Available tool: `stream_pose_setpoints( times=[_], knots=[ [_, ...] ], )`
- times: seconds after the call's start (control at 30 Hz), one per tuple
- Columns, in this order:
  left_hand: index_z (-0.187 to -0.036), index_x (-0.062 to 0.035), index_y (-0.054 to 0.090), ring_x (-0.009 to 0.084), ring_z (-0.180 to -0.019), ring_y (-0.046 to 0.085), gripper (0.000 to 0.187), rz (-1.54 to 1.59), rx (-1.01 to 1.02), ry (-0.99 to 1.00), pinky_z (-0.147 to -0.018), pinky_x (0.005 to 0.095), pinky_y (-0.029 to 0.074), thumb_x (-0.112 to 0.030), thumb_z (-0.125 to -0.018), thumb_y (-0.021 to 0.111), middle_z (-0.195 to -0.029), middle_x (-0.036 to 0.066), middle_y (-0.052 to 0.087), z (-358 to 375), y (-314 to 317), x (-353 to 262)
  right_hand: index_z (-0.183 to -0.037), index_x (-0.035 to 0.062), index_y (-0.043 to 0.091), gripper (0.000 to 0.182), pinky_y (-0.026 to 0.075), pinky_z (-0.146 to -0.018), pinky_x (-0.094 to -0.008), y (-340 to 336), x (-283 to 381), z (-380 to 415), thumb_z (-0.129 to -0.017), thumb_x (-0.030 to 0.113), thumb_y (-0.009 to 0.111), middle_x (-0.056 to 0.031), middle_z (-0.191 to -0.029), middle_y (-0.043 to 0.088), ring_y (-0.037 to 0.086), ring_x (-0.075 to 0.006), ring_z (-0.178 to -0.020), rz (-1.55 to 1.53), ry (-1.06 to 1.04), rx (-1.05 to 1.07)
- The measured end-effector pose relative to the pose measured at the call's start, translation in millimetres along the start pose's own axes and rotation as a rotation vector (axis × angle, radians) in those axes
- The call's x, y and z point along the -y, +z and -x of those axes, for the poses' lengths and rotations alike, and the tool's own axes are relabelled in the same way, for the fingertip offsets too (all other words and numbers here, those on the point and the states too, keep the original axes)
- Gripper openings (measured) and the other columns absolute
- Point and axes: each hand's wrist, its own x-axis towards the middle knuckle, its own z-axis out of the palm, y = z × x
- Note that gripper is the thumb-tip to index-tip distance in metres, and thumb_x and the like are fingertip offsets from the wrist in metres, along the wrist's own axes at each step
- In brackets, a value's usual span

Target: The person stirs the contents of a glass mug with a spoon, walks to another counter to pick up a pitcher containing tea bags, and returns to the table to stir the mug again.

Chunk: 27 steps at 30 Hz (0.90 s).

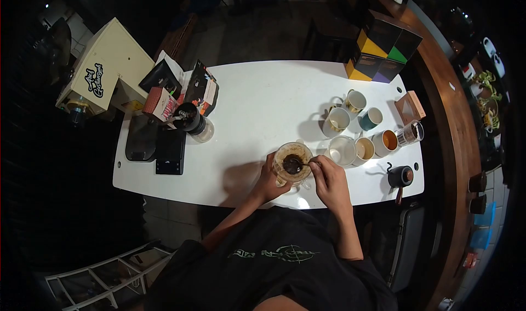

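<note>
A coffee dripper (282, 153) with a stained paper filter stands near the table's front edge, dark wet coffee grounds (290, 164) at its bottom. Its left side is wrapped by the fingers of my left hand (267, 182). A glass vessel seems to be under the dripper, mostly hidden. Between the closed fingers of my right hand (330, 182) is the handle of a spoon (305, 163), whose tip reaches down into the grounds. Just beyond my right hand stands a clear glass cup (342, 150).
Several cups, including a teal mug (371, 119), cluster on the right of the white table (252, 97), with a black kettle (400, 176) nearby. At left are a grinder (189, 119), a black scale (170, 152) and coffee packages (201, 89). Dark boxes (383, 48) stand at the back right.
</note>
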Motion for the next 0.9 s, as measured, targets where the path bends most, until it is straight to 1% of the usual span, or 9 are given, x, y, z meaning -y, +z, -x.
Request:
stream_pose_setpoints(
  times=[0.1,0.17,0.3,0.47,0.53,0.63,0.67,0.77,0.9],
  knots=[
    [-0.144,-0.0047,0.046,0.0383,-0.137,0.039,0.080,0.027,0.000,0.004,-0.113,0.0497,0.034,-0.031,-0.076,0.078,-0.147,0.019,0.036,-2.2,0.4,-0.6,-0.100,0.0006,0.064,0.012,0.047,-0.063,-0.0423,-2.9,2.8,0.2,-0.100,0.012,0.060,-0.0165,-0.086,0.064,0.062,-0.0356,-0.069,-0.009,0.001,0.006],
    [-0.144,0.0007,0.037,0.0345,-0.134,0.040,0.084,-0.065,-0.007,0.067,-0.116,0.0446,0.033,-0.021,-0.075,0.080,-0.138,0.018,0.038,-0.9,-1.1,-1.8,-0.100,0.0007,0.064,0.012,0.047,-0.063,-0.0421,-3.5,3.4,0.7,-0.100,0.012,0.060,-0.0164,-0.086,0.064,0.062,-0.0355,-0.069,-0.006,0.015,0.011],
    [-0.144,0.0008,0.037,0.0343,-0.136,0.038,0.084,-0.076,0.017,0.031,-0.117,0.0449,0.031,-0.022,-0.075,0.080,-0.138,0.018,0.038,-2.2,-4.2,-8.7,-0.100,0.0013,0.065,0.011,0.048,-0.063,-0.0421,0.5,-1.9,1.9,-0.100,0.012,0.060,-0.0159,-0.086,0.064,0.063,-0.0357,-0.069,-0.003,-0.028,-0.031],
    [-0.144,0.0011,0.036,0.0340,-0.134,0.042,0.083,-0.088,0.012,0.059,-0.115,0.0447,0.035,-0.019,-0.076,0.080,-0.139,0.018,0.038,-1.5,-2.5,-5.3,-0.100,0.0020,0.065,0.011,0.048,-0.062,-0.0426,-1.6,0.5,2.5,-0.100,0.012,0.061,-0.0154,-0.086,0.064,0.064,-0.0343,-0.069,0.025,-0.029,-0.021],
    [-0.144,0.0012,0.036,0.0339,-0.133,0.043,0.084,-0.041,0.021,0.032,-0.114,0.0447,0.036,-0.018,-0.076,0.080,-0.139,0.019,0.038,-0.9,-1.4,-4.9,-0.100,-0.0026,0.064,0.011,0.046,-0.063,-0.0371,-3.2,4.7,2.1,-0.099,0.008,0.060,-0.0163,-0.083,0.062,0.059,-0.0301,-0.066,-0.022,0.013,-0.001],
    [-0.145,0.0006,0.034,0.0339,-0.133,0.044,0.085,-0.001,0.019,0.003,-0.113,0.0450,0.037,-0.016,-0.075,0.080,-0.139,0.019,0.038,-2.0,-1.9,-8.1,-0.100,-0.0020,0.065,0.012,0.046,-0.060,-0.0352,-2.2,2.6,2.8,-0.099,0.009,0.062,-0.0150,-0.083,0.064,0.059,-0.0275,-0.063,0.001,-0.007,-0.030],
    [-0.145,-0.0001,0.033,0.0341,-0.133,0.044,0.086,-0.006,0.008,-0.004,-0.113,0.0453,0.038,-0.015,-0.075,0.080,-0.138,0.018,0.038,-2.4,-2.0,-9.1,-0.098,0.0023,0.066,0.013,0.052,-0.060,-0.0385,-0.7,-0.5,3.4,-0.098,0.015,0.065,-0.0127,-0.088,0.067,0.068,-0.0298,-0.066,0.029,-0.001,-0.040],
    [-0.149,-0.0021,0.033,0.0402,-0.131,0.044,0.094,-0.003,-0.038,0.071,-0.111,0.0496,0.038,-0.019,-0.071,0.082,-0.138,0.019,0.040,-1.4,3.2,3.6,-0.099,-0.0006,0.066,0.011,0.050,-0.058,-0.0342,-2.4,-0.8,4.4,-0.097,0.011,0.066,-0.0131,-0.085,0.065,0.064,-0.0260,-0.063,0.061,-0.020,-0.038],
    [-0.147,-0.0015,0.036,0.0394,-0.130,0.046,0.087,0.044,-0.023,0.068,-0.110,0.0492,0.040,-0.016,-0.074,0.081,-0.137,0.018,0.040,-3.0,-1.7,-7.9,-0.098,-0.0005,0.067,0.011,0.051,-0.058,-0.0346,-4.6,-1.8,7.3,-0.096,0.010,0.068,-0.0127,-0.084,0.065,0.066,-0.0263,-0.064,0.084,-0.066,-0.055]
  ],
)
